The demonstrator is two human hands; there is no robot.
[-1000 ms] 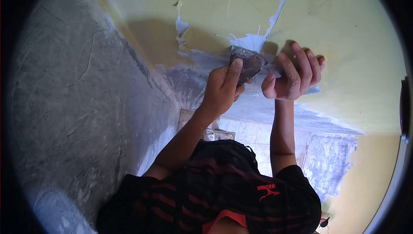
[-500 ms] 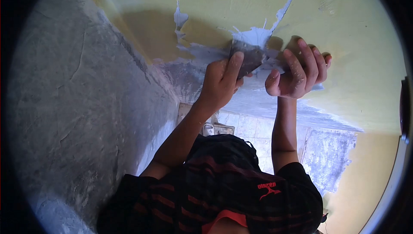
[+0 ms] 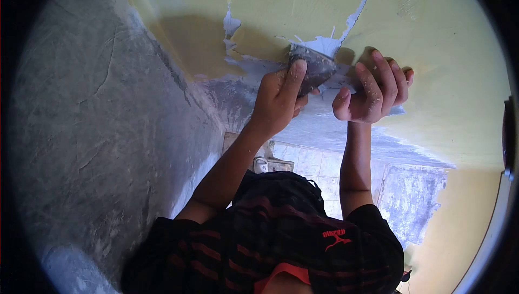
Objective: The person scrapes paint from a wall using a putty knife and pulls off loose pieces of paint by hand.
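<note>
In my left hand (image 3: 280,97) is a dark scraper (image 3: 314,69) with a wide, dusty blade, my thumb lying along its face. The blade's far edge is at the lower border of a bare whitish patch (image 3: 323,44) where yellow paint has come off the wall (image 3: 432,67). My right hand (image 3: 376,88) is beside it on the right, fingers apart and bent, fingertips at or close to the painted surface. Small crumbs of paint stick to its fingers, and nothing shows in its grasp.
A rough grey wall (image 3: 86,115) meets the yellow one at a corner on the left. Another peeled strip (image 3: 231,26) runs up the paint. Down below are pale floor tiles (image 3: 311,161) and a light-coloured shoe or sandal (image 3: 260,165). A whitish frame edge (image 3: 489,229) stands far right.
The scraper has turned slightly in my left hand, and more of its blade face shows. My right hand has stayed almost in place.
</note>
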